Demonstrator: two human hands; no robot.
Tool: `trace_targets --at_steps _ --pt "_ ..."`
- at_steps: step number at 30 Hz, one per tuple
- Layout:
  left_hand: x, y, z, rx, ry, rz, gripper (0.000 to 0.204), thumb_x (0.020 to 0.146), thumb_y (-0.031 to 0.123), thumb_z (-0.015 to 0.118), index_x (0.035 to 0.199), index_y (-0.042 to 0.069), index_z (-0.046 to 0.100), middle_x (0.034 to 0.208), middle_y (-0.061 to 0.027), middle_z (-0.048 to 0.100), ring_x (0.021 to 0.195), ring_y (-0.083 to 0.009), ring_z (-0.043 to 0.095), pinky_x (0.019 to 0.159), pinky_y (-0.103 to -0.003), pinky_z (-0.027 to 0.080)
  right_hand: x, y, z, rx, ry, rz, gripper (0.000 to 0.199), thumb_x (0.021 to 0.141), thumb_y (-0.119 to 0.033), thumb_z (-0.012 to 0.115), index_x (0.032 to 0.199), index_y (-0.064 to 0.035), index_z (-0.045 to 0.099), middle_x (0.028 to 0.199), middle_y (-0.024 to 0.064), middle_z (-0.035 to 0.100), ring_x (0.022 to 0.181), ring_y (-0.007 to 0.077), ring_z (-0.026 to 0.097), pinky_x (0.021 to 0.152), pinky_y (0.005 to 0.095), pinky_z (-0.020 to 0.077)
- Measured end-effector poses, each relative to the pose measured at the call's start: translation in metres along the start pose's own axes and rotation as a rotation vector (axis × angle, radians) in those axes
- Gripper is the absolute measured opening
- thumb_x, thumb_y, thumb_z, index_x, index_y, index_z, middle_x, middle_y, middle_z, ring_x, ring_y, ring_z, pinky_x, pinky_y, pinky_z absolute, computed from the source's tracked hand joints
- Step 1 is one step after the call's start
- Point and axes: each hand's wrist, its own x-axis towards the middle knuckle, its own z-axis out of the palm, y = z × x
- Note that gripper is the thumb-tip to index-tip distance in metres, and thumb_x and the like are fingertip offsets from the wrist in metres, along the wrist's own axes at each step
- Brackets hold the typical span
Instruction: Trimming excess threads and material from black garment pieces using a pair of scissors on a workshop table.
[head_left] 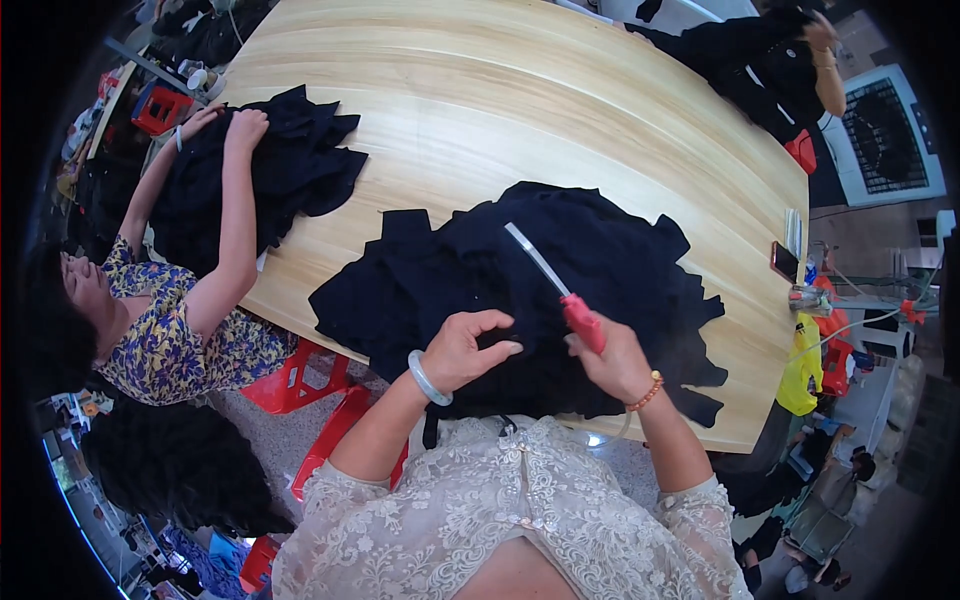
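My right hand [612, 362] grips a tool with a red handle [582, 322] and a long, slim, straight metal shaft [537, 259]. Its shaft slants up and to the left over a heap of black cloth pieces [590, 235] spread along the near side of the table. A pale cord runs down by my right wrist. My left hand [468, 350] hovers over the near part of the cloth, thumb and curled fingers apart, with nothing visible between them. The tool's tip points away from my left hand; whether it touches the cloth, I cannot tell.
On the wooden table [430, 110], a person at the left handles another black cloth pile [315, 150]. Someone at the far right handles black clothing [750, 60]. A phone [784, 262] lies at the right edge, near a yellow bag [800, 370]. Red stools [300, 378] stand at the left.
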Motion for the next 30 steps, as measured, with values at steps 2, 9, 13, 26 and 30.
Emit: trace_targets --at_steps 2,9,13,26,30 --pt "-0.017 -0.021 -0.010 0.077 0.019 -0.128 0.024 0.077 0.015 0.071 0.091 -0.004 0.065 0.081 -0.0100 0.068 0.073 -0.0129 0.062 0.071 -0.027 0.048 0.001 -0.006 -0.016 -0.016 0.111 -0.047 0.010 0.084 -0.013 0.059 0.091 -0.0057 0.060 0.073 0.0125 0.065 0.072 0.0329 0.065 0.065 0.0400 0.0500" --pt "-0.025 -0.033 -0.021 0.068 0.040 -0.145 0.022 0.073 0.013 0.076 0.086 -0.002 0.067 0.079 -0.0074 0.066 0.074 -0.0159 0.059 0.070 -0.027 0.047 0.008 0.010 -0.035 -0.269 0.294 -0.087 0.012 0.086 -0.007 0.057 0.097 -0.0038 0.060 0.073 0.0105 0.065 0.069 0.0251 0.066 0.065 0.0327 0.0500" --pt "-0.020 -0.034 -0.020 0.032 0.050 -0.062 0.020 0.071 0.011 0.077 0.084 0.000 0.068 0.082 -0.0060 0.065 0.082 -0.0170 0.055 0.075 -0.028 0.044 0.012 0.007 -0.045 -0.262 0.289 -0.007 0.010 0.085 -0.011 0.058 0.094 -0.0061 0.058 0.080 0.0156 0.062 0.078 0.0357 0.061 0.069 0.0429 0.0482" --pt "0.000 -0.014 -0.010 0.305 0.324 0.170 0.008 0.070 0.005 0.070 0.078 0.002 0.067 0.075 -0.0065 0.063 0.077 -0.0220 0.055 0.075 -0.031 0.041 -0.058 -0.026 -0.058 -0.534 -0.308 -0.086 0.024 0.082 -0.028 0.065 0.099 -0.0114 0.061 0.073 0.0116 0.063 0.070 0.0315 0.063 0.063 0.0411 0.0484" --pt "0.004 -0.015 -0.015 0.371 0.333 0.219 0.007 0.069 -0.002 0.068 0.076 0.001 0.065 0.074 -0.0076 0.062 0.075 -0.0214 0.056 0.071 -0.030 0.043 -0.059 -0.028 -0.058 -0.573 -0.287 -0.068 0.026 0.083 -0.030 0.064 0.100 -0.0106 0.060 0.069 0.0130 0.063 0.067 0.0313 0.063 0.061 0.0412 0.0481"
